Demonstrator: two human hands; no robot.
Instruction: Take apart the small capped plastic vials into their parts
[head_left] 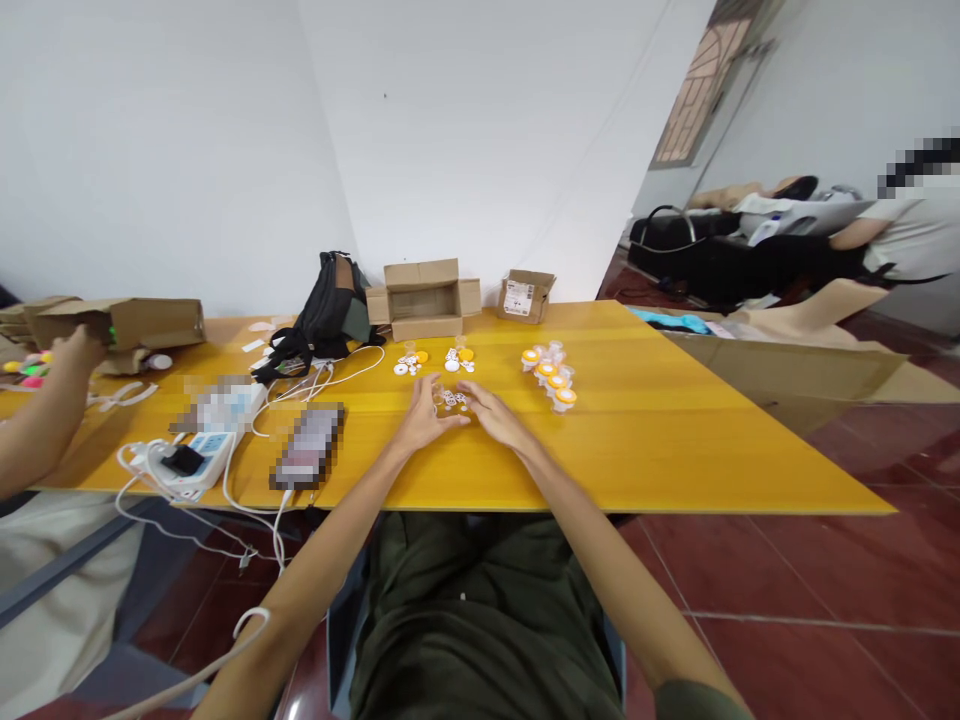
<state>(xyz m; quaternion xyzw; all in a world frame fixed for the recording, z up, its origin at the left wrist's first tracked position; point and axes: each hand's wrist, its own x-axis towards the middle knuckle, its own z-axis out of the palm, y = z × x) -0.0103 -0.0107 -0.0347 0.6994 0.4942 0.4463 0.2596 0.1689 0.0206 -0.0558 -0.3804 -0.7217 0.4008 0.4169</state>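
Note:
My left hand (426, 418) and my right hand (487, 414) rest low over the table, facing each other. Between them lies a loose group of small white parts (454, 399). A clear piece, perhaps a cup (439, 394), shows beside my left fingers; whether I touch it cannot be told. Both hands have fingers and thumbs apart, with nothing visibly gripped. Beyond my hands are two more clusters of white parts (401, 369), each with a yellow lid (422, 357) and a clear cup (409, 347). To the right stand several clear cups with orange-yellow lids (557, 382).
An open cardboard box (426, 327) and a smaller box (526, 297) stand by the wall. Left are a black backpack (330, 310), a phone (309, 447), a power strip (202, 462) and white cables. Another person's hand (79, 350) reaches into a carton (161, 320).

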